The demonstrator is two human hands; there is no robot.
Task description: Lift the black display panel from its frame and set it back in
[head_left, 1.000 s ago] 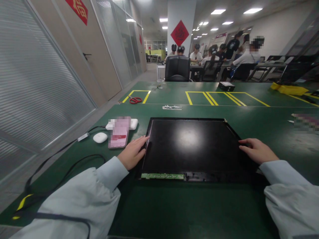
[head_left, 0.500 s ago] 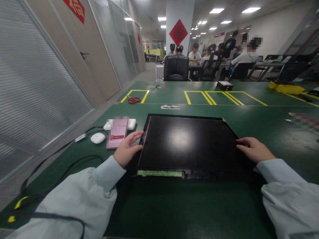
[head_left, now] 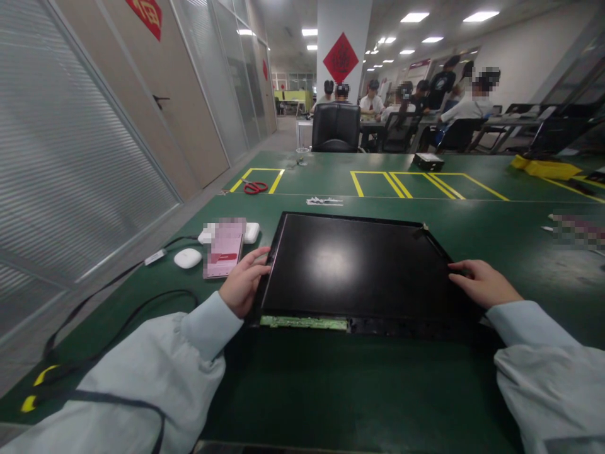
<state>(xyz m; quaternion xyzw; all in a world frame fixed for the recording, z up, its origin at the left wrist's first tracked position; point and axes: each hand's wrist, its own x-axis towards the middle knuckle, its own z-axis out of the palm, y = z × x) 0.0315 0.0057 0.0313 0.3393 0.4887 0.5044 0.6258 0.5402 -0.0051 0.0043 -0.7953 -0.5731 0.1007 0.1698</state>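
Observation:
A black flat display panel is in front of me, screen side up, with a green circuit board strip along its near edge. My left hand grips the panel's left edge, its fingers closed at the rim. On the opposite side, my right hand has its thumb and fingers closed on the right edge. The undersides of the fingers are hidden. Small tape-like bits show at the far right corner of the panel.
Left of the panel lie a phone, a white rounded case and a black cable. Beyond it are white scraps, red scissors and a black box on the green table. Several people sit farther back.
The panel's left side has risen slightly, tilting the panel a little. My left fingers have curled closer round its edge. My right hand stays almost in place.

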